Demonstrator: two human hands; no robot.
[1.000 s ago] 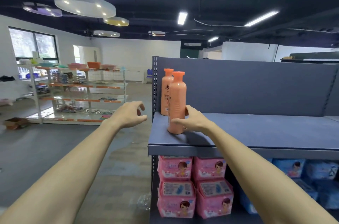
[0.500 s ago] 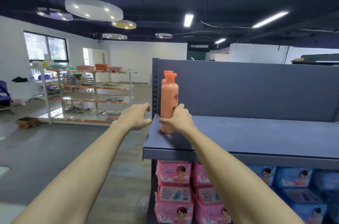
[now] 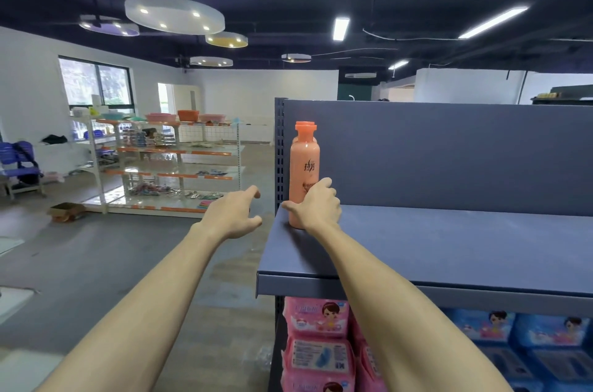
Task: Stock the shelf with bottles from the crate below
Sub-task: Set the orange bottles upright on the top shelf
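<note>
Right hand point(image 3: 316, 207) is curling round the lower body of the upright orange bottle point(image 3: 304, 167) standing at the grey shelf's point(image 3: 449, 250) left end, while the left hand point(image 3: 236, 213) is hovering loosely spread, empty, left of it.

- Pink packs point(image 3: 316, 340) with a cartoon child on them sit stacked on the lower level, at the left end.
- Blue packs point(image 3: 526, 343) sit beside them to the right.
- A small cardboard box point(image 3: 65, 211) lies on the gray floor point(image 3: 96, 263).
- Round lamps point(image 3: 175, 14) hang from the dark ceiling.
</note>
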